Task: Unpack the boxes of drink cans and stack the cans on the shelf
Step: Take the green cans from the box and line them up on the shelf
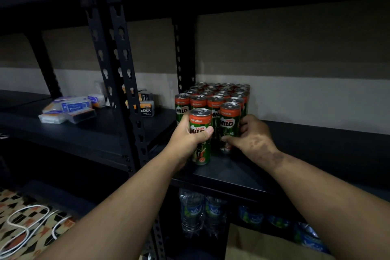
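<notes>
Several green and red Milo cans (215, 96) stand in rows at the back left of a black shelf board (306, 150). My left hand (187, 139) grips one upright can (200, 131) near the front edge of the shelf, thumb across its label. My right hand (252, 135) holds a second upright can (229, 124), fingers curled round its right side and thumb at its lower front. This second can stands against the front row of the group.
A black slotted upright (124, 82) rises just left of the cans. Small packets (69, 110) lie on the neighbouring shelf to the left. Water bottles (202, 211) stand on the shelf below. A cardboard box (263, 245) sits at bottom right, white cables (27, 224) on the patterned floor.
</notes>
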